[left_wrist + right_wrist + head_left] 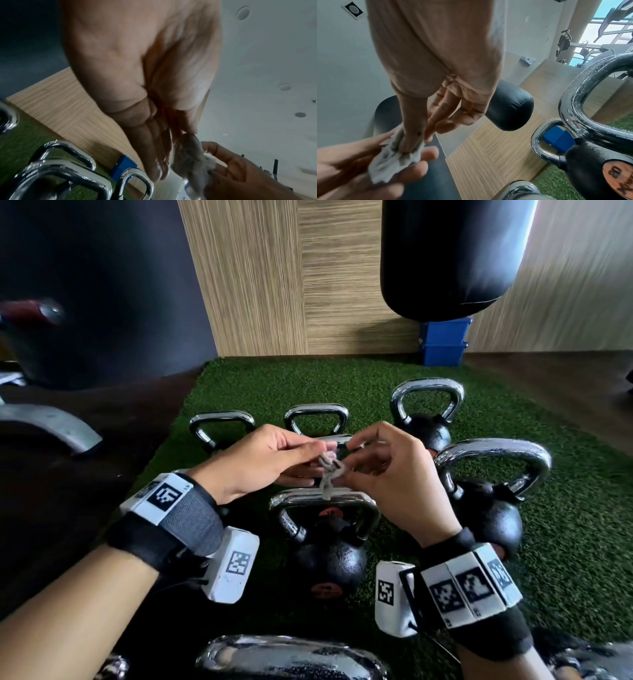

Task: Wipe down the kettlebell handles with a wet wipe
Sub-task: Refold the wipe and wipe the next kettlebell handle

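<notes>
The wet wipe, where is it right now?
The wet wipe hangs crumpled mid-frame in the head view, pinched between left hand and right hand, above the nearest kettlebell's handle.

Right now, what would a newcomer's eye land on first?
Both hands, the left hand and right hand, pinch a crumpled grey wet wipe between them mid-frame. Below and around them chrome-handled kettlebells stand on green turf; a black punching bag hangs behind.

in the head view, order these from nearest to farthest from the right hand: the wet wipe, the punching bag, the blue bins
1. wet wipe: pinched between the right hand and left hand.
2. blue bins: on the floor by the wall, beyond the turf.
3. punching bag: hanging above the bins, top right.
</notes>
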Motion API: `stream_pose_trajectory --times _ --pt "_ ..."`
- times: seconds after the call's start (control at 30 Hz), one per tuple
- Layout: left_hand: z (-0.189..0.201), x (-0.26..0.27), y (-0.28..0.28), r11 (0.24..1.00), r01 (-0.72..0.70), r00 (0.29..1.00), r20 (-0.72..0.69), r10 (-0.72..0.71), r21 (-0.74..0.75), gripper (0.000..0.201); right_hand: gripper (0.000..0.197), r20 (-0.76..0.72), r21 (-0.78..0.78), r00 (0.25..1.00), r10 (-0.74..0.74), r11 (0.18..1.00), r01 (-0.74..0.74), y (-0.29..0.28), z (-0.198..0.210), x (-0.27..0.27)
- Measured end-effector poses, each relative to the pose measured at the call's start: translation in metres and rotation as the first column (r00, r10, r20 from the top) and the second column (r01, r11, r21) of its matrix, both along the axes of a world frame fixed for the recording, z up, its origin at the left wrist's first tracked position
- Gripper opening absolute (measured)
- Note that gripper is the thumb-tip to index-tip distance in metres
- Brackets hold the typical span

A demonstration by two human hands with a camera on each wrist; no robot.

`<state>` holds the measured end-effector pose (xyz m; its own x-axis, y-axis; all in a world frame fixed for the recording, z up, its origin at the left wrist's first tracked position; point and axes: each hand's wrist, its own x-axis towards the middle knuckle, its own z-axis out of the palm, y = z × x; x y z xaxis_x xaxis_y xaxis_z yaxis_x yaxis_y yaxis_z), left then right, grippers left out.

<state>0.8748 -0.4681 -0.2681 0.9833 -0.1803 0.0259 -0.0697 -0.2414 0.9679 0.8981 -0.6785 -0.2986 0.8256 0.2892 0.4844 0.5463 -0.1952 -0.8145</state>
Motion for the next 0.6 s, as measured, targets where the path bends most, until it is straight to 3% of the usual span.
stream_pose_trajectory --times 0.2,0.27,0.33,0.47,0.53,0.6 --pt "-0.012 0.008 0.007 0.999 -0.015 1.0 -0.005 0.015 -0.034 0.042 0.041 0.113 0.033 0.975 -0.19 0.982 0.188 0.011 -0.005 0.012" --pt "-0.018 0.011 0.008 0.999 -0.042 0.999 0.007 0.042 0.001 0.042 0.041 0.1 0.015 0.977 -0.19 0.982 0.189 0.012 -0.01 0.016" --pt "-0.021 0.012 0.01 0.995 -0.052 0.998 0.034 0.049 0.09 0.037 0.041 0.081 -0.061 0.978 -0.191 0.979 0.196 0.007 -0.023 0.019" --pt "-0.03 0.01 0.024 0.978 -0.06 0.995 0.086 0.044 0.202 0.024 0.042 0.125 -0.242 0.904 -0.409 0.871 0.428 -0.019 -0.072 0.026" --pt "-0.036 0.009 0.028 0.883 -0.131 0.977 0.209 0.038 0.45 0.023 0.046 -0.021 -0.396 0.9 -0.435 0.831 0.392 -0.027 -0.097 0.031" --pt "-0.044 0.01 0.024 0.785 -0.201 0.947 0.322 0.002 0.586 0.027 0.04 -0.281 -0.452 0.901 -0.331 0.874 0.179 -0.022 -0.119 0.036"
